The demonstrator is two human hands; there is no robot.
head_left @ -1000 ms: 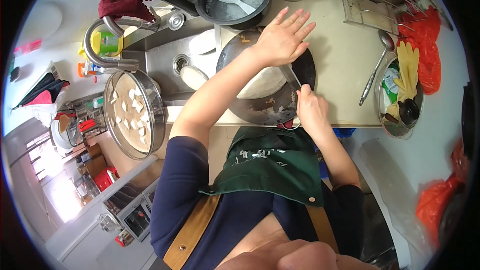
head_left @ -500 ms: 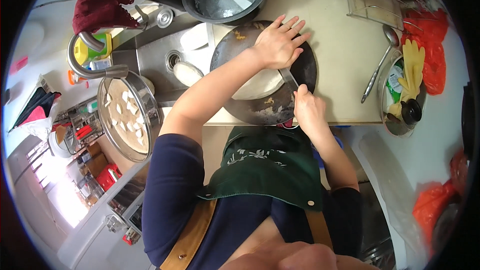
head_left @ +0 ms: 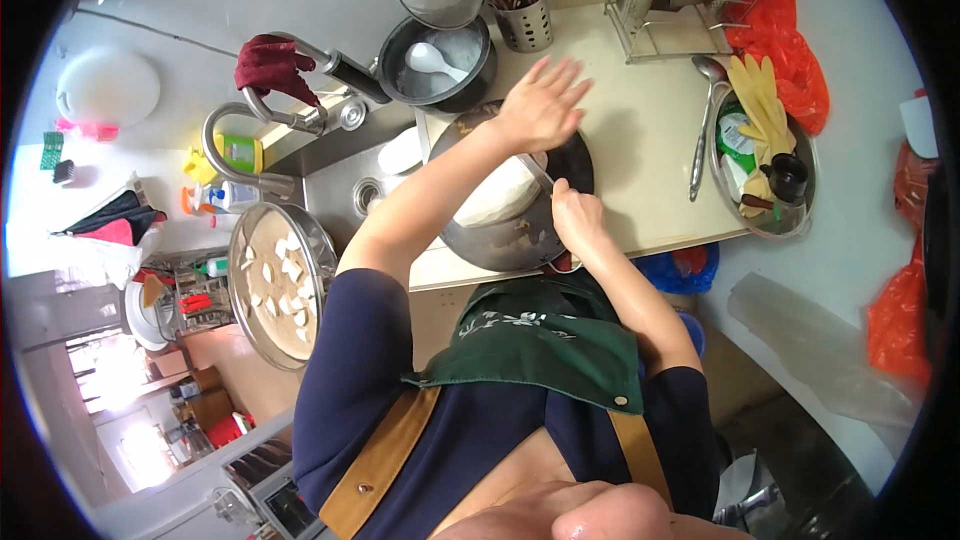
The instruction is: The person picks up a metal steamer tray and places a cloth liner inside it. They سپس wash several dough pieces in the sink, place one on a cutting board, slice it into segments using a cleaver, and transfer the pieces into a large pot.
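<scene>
My right hand (head_left: 578, 220) is closed around the handle of a knife. Its blade (head_left: 537, 173) reaches up and left, against the right end of a large, smooth white piece (head_left: 498, 195) with a rounded shape. That piece lies on a dark, round, worn chopping board (head_left: 570, 165). My left hand (head_left: 545, 105) is above the board's far side, fingers stretched out and slightly blurred, holding nothing. My left forearm crosses over the board and hides part of it. Another white piece (head_left: 402, 152) lies at the sink's far right side.
Left of me, a round basket (head_left: 330, 260) holds several white chunks. Beyond the board stand a dark pot (head_left: 388, 68) with a white rice paddle (head_left: 428, 58) and a perforated utensil holder (head_left: 527, 28). At right are a ladle (head_left: 697, 150) and a bowl with yellow gloves (head_left: 757, 100).
My left hand has come off the white piece and lifted a little, uncovering more of it. My right hand still grips the knife. The whole view has shifted.
</scene>
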